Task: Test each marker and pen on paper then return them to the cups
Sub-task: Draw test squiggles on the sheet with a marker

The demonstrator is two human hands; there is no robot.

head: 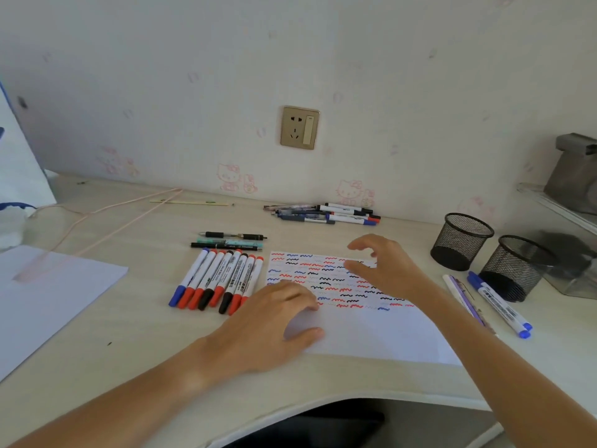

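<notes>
A white sheet [381, 331] covered with red, blue and black squiggles lies in the middle of the desk. My left hand [274, 321] rests flat on its left edge, fingers straight. Over the sheet's upper right hovers my right hand [381, 266], fingers loosely spread, holding nothing. A row of several capped markers [219, 281] lies left of the sheet, with three pens [231, 240] above them. Another pile of pens and markers [326, 213] sits by the wall. Two black mesh cups [460, 240] [513, 268] stand at the right, both looking empty. Two blue markers [499, 303] and a purple pen [465, 295] lie beside them.
A second blank sheet [48, 295] lies at the far left under a pink cord [106, 211]. A ruler [190, 202] lies near the wall. A clear shelf with grey items [571, 202] stands at the far right. The desk's curved front edge [290, 412] is below my arms.
</notes>
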